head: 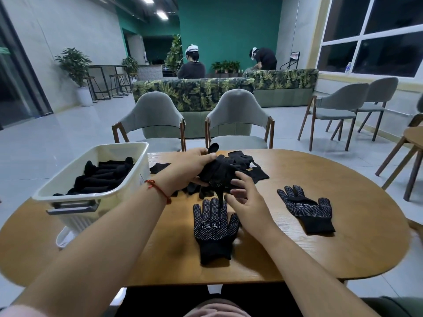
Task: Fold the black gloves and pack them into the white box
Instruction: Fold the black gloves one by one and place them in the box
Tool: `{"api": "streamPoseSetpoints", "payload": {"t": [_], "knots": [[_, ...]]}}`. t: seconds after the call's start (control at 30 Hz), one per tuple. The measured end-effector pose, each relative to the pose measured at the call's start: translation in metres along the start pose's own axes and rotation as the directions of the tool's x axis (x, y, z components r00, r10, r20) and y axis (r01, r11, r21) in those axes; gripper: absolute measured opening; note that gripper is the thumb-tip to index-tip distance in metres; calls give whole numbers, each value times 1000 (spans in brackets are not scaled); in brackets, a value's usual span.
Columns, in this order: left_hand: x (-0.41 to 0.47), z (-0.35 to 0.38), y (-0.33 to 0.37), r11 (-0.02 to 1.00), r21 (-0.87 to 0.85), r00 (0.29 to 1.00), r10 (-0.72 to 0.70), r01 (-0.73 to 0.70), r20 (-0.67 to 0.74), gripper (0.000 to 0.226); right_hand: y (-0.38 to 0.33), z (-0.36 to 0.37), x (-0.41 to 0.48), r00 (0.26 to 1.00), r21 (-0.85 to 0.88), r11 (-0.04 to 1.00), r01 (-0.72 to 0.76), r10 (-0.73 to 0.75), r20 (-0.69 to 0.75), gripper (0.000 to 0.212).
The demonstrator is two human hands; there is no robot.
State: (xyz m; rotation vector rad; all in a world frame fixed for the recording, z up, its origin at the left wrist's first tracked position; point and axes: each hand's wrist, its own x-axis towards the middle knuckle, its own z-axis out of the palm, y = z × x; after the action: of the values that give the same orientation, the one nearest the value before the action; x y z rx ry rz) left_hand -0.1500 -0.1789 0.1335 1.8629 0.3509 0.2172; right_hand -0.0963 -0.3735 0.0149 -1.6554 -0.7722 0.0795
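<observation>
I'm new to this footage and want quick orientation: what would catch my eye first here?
Both hands meet at mid-table: the left hand grips a crumpled bunch of black knit gloves, the right hand open just below it. Two black dotted gloves lie flat on the wooden table, one in front, one right. The white plastic box at left holds folded black gloves.

Indoor scene, brightly and evenly lit by ceiling strip lights [161, 15]; the windows [386, 56] are dark. Soft sheen lies on the pale floor [57, 143] and faint shadows on the wooden desk [332, 255]. Wide-angle distortion bends the edges. The left forearm [80, 259] looks soft and smeared low down; the heaped black gloves [219, 170] lose detail.
</observation>
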Motion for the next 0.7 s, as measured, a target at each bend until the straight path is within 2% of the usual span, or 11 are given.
{"api": "streamPoseSetpoints", "payload": {"t": [0.07, 0.13, 0.17, 0.23, 0.3, 0.37, 0.47, 0.53, 0.63, 0.7], "knots": [[-4, 5, -5, 992, -126, 999, 0, 5, 35, 19, -5, 2, 3, 985, 263, 950, -166, 172, 1, 51], [-9, 8, -12, 972, -236, 998, 9, 5, 58, 22, -12, -1, 6, 953, 500, 812, -302, 273, 134, 27], [-9, 9, -17, 959, -282, 998, 17, 2, 65, 25, -16, -4, 6, 939, 563, 751, -345, 274, 209, 16], [-12, 11, -26, 929, -369, 998, 25, -4, 53, 32, -20, -12, 6, 923, 644, 662, -384, 263, 280, 11], [-18, 11, -37, 907, -420, 1000, 2, -2, 1, 27, -25, -20, 12, 930, 692, 622, -365, 271, 248, 11], [-24, 12, -53, 915, -402, 999, -32, 30, 3, 25, -38, -28, 20, 945, 712, 628, -314, 281, 168, 14], [-37, 13, -70, 916, -394, 995, -43, 75, 89, 25, -63, -40, 39, 968, 614, 753, -234, 240, 74, 20], [-46, 14, -75, 919, -389, 997, -45, 68, 68, 17, -78, -46, 51, 973, 442, 867, -229, 202, 108, 24], [-52, 15, -85, 961, -276, 996, -30, 5, -88, 18, -100, -52, 61, 961, 157, 969, -189, 150, 233, 18], [-55, 15, -91, 985, -159, 976, 28, -63, -215, 19, -116, -54, 66, 954, -19, 998, -67, 70, 291, 17]]}}
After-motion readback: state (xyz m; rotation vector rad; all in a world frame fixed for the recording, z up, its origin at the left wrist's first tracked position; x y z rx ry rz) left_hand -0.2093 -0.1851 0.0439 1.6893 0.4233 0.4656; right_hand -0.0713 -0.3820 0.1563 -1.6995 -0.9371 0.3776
